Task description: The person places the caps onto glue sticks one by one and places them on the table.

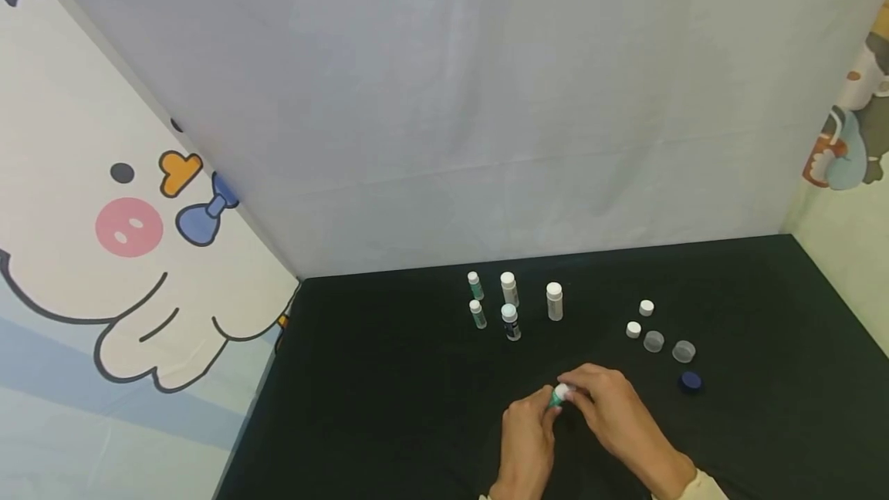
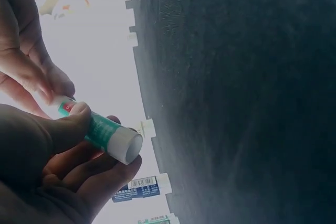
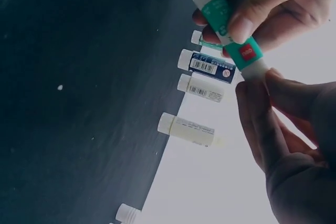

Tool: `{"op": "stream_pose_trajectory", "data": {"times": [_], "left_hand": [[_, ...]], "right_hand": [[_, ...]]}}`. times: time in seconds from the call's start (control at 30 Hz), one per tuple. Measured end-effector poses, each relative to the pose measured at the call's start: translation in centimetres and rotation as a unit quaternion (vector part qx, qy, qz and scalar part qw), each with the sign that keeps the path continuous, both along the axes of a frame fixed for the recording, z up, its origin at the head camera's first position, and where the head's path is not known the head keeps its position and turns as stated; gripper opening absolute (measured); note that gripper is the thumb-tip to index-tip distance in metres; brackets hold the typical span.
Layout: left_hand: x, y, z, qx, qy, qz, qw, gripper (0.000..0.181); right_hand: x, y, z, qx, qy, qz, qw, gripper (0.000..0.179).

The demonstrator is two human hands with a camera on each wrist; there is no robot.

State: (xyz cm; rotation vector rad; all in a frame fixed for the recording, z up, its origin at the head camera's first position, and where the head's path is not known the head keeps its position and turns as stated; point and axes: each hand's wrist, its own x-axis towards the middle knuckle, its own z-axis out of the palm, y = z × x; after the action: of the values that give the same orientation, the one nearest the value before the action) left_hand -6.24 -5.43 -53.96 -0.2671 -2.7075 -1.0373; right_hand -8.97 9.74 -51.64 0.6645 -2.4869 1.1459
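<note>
A green-labelled glue stick (image 1: 558,395) is held between both hands above the dark table. My left hand (image 1: 525,438) grips its green body, thumb on one side and fingers on the other in the left wrist view. At the opposite end, my right hand (image 1: 618,411) pinches the white cap (image 3: 255,70) between thumb and fingertips. The right wrist view shows a red logo on the label (image 3: 248,52) just beside that cap. The glue stick's white base (image 2: 125,145) sticks out past the left fingers, tilted downward in the left wrist view.
Beyond the hands stand two small green glue sticks (image 1: 478,315), two white ones (image 1: 555,303) and a dark blue-labelled one (image 1: 511,324). To the right lie two white caps (image 1: 633,329), two clear caps (image 1: 684,352) and a dark blue cap (image 1: 691,382). Cloth walls (image 1: 486,137) border the table.
</note>
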Motion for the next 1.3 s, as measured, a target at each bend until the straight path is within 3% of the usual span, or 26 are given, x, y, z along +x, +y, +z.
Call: {"op": "stream_pose_trajectory", "data": {"times": [0.27,0.47,0.83,1.07,1.3], "left_hand": [[0.1,-0.3,-0.1,-0.022,0.001,0.005,0.9997,0.030],[-0.1,-0.4,0.0,0.005,-0.020,0.001,0.9998,0.029],[-0.3,-0.8,0.3,0.026,-0.047,0.017,0.9984,0.030],[-0.3,-0.9,0.2,0.023,-0.032,0.028,0.9988,0.028],[-0.4,-1.7,0.2,0.034,-0.027,0.051,0.9977,0.020]], "right_hand": [[0.2,-0.4,0.0,-0.001,-0.031,-0.011,0.9994,0.020],[0.2,-0.4,-0.2,-0.016,-0.045,-0.019,0.9987,0.022],[0.2,-1.3,-0.6,-0.030,-0.030,-0.029,0.9987,0.027],[0.1,-1.7,-0.9,-0.034,-0.018,-0.036,0.9986,0.030],[0.2,-3.0,-0.5,-0.048,-0.057,-0.046,0.9961,0.029]]}}
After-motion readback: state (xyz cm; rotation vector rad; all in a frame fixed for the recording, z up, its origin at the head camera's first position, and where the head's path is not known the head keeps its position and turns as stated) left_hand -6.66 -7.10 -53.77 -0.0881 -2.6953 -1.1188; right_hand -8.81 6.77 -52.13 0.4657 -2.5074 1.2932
